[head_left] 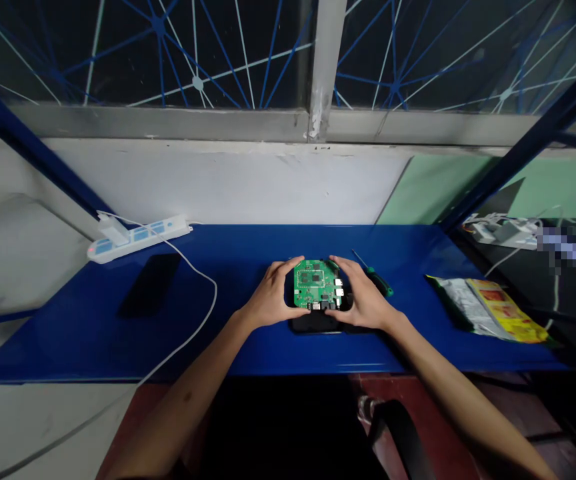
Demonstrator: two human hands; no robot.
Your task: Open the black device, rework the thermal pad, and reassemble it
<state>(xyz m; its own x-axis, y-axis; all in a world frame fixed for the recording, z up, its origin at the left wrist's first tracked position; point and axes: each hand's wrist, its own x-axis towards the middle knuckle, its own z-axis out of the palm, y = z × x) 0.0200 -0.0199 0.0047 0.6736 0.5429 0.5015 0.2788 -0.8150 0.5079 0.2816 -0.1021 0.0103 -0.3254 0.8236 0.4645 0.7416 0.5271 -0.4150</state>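
A green circuit board (pixel 313 287) with ports along its right and near edges is held between my two hands. My left hand (pixel 274 293) grips its left side, thumb at the near edge and fingers at the far corner. On the opposite side, my right hand (pixel 363 293) holds it the same way. Below the board lies a black plastic case part (pixel 315 323), partly hidden by the board and my hands. Just beyond my right hand is a screwdriver (pixel 381 281) with a green and black handle, its shaft pointing toward the wall.
At the back left of the blue table (pixel 248 353) sits a white power strip (pixel 141 239) with a plugged-in adapter. Its white cable (pixel 213 293) crosses the table. A dark flat phone-like object (pixel 151 285) lies nearby. A yellow and silver packet (pixel 493 308) rests at the right.
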